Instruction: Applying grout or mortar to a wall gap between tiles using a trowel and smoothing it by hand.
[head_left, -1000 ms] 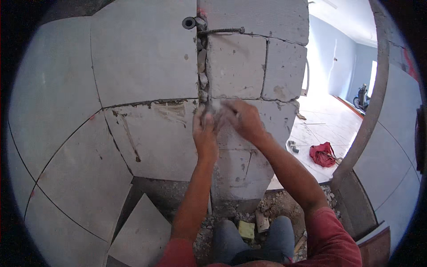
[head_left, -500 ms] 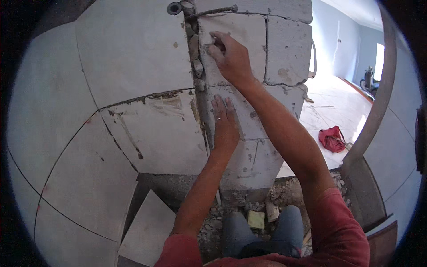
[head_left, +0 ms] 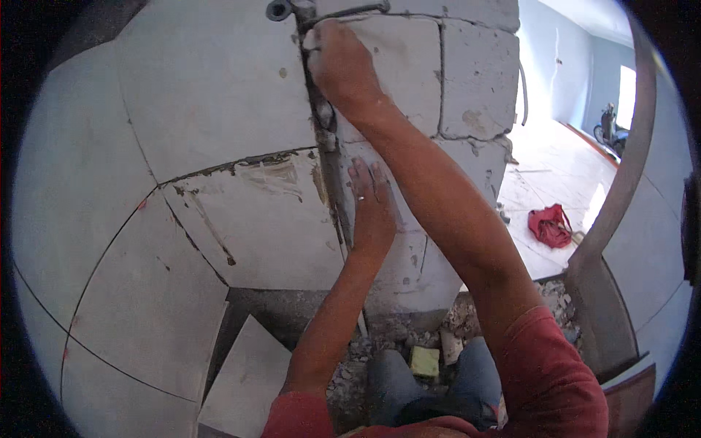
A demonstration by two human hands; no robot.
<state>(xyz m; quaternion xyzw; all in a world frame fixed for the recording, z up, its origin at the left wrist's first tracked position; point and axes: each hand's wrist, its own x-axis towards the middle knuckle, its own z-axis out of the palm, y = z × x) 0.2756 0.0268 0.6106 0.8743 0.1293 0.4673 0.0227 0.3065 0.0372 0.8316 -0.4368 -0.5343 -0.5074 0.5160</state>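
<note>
Grey, dusty blocks (head_left: 478,84) fill the middle, and we have our left hand (head_left: 374,212) flat on them, fingers pointing up and slightly apart. Our right hand (head_left: 345,66) is curled at the upper part of the stone-packed gap (head_left: 322,113), just below a metal rod (head_left: 356,10); its fingertips are partly hidden, so we can't tell whether they pinch anything. And there's the change: half a second ago that right hand was over the block face, now it's up and left at the gap, while the left stays planted. Big pale tiles (head_left: 219,80) run along the gap's left side. Below us, rubble (head_left: 352,365) surrounds a yellow-green block (head_left: 425,361); through the doorway, a red bag (head_left: 549,228) sits on the bright floor (head_left: 529,186), a motorbike (head_left: 610,130) beyond.
</note>
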